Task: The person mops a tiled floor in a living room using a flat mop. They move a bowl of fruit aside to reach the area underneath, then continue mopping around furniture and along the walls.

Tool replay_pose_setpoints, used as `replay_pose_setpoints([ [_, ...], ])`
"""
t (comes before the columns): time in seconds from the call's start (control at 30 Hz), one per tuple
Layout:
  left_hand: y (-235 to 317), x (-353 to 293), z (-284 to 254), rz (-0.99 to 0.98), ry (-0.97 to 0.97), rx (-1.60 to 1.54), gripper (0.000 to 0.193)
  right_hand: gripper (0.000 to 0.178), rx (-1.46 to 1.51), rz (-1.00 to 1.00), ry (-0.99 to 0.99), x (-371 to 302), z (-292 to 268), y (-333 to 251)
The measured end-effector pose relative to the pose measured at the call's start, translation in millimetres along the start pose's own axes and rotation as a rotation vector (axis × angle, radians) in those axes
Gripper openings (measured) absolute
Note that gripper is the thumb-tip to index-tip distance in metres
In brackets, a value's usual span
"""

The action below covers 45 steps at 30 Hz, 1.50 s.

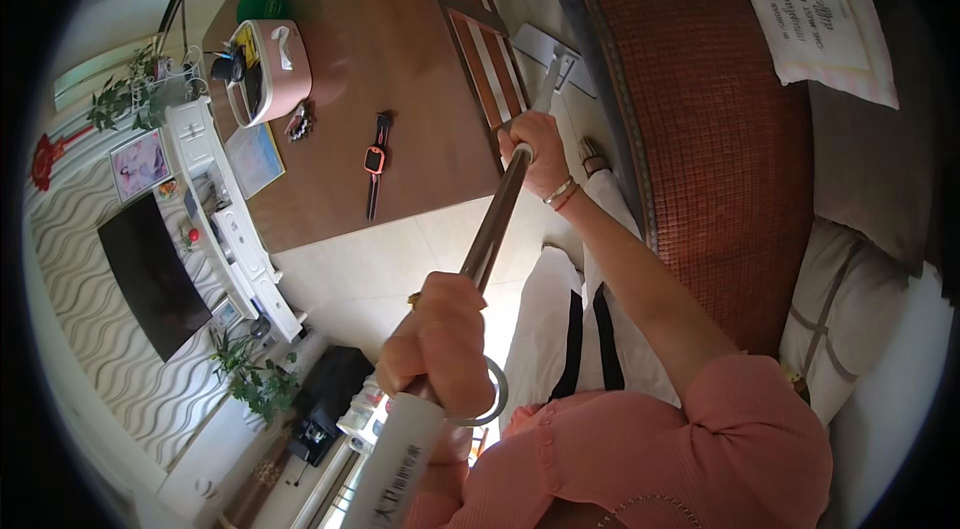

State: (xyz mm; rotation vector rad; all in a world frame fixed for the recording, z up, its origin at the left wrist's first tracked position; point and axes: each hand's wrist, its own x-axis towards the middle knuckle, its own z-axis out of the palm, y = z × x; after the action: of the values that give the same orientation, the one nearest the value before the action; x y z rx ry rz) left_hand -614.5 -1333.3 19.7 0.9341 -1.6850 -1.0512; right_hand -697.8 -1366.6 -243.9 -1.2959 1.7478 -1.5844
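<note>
A flat mop (497, 219) with a metal pole runs slantwise across the head view. My left hand (440, 339) is closed around the pole just above its thick white grip, close to the camera. Farther down, my right hand (540, 151), with bracelets at the wrist, is wrapped round the pole near a pale collar. The mop's flat white head (557, 57) rests on the tiled floor between a slatted wooden chair and the sofa. A grey ring hangs by the grip, beside my left hand.
On the left stands a brown table (350, 29) bearing a smartwatch (375, 160), a pink tissue box (283, 69) and a green container (262, 6). The wooden chair (478, 24) is tucked against its edge. A sofa with a brown woven mat (700, 129) borders the right.
</note>
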Motion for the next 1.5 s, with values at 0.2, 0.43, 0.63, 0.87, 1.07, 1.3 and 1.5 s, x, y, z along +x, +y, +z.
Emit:
replay_pose_setpoints([
  [0.2, 29, -31, -15, -0.134, 0.216, -0.08, 0.033, 0.027, -0.05, 0.058, -0.1, -68, -11, -29],
  [0.43, 25, -45, -59, -0.152, 0.04, -0.284, 0.03, 0.029, -0.157, 0.096, 0.004, -114, -2, -42],
  [0.63, 33, -21, -58, -0.068, -0.058, -0.327, 0.03, 0.03, -0.111, 0.03, 0.112, -77, 4, -53],
  [0.87, -6, 58, -29, 0.147, -0.108, -0.24, 0.04, 0.029, -0.021, -0.062, 0.218, 62, 41, -4],
  [1.07, -79, 140, 2, 0.301, -0.144, -0.148, 0.029, 0.03, -0.014, -0.209, 0.292, 192, 72, 67],
  [1.3, -146, 194, 15, 0.255, -0.012, -0.094, 0.031, 0.032, -0.057, -0.226, 0.188, 256, 104, 131],
  [1.5, -142, 167, 19, 0.115, 0.071, -0.102, 0.038, 0.03, -0.039, -0.173, 0.078, 229, 95, 129],
])
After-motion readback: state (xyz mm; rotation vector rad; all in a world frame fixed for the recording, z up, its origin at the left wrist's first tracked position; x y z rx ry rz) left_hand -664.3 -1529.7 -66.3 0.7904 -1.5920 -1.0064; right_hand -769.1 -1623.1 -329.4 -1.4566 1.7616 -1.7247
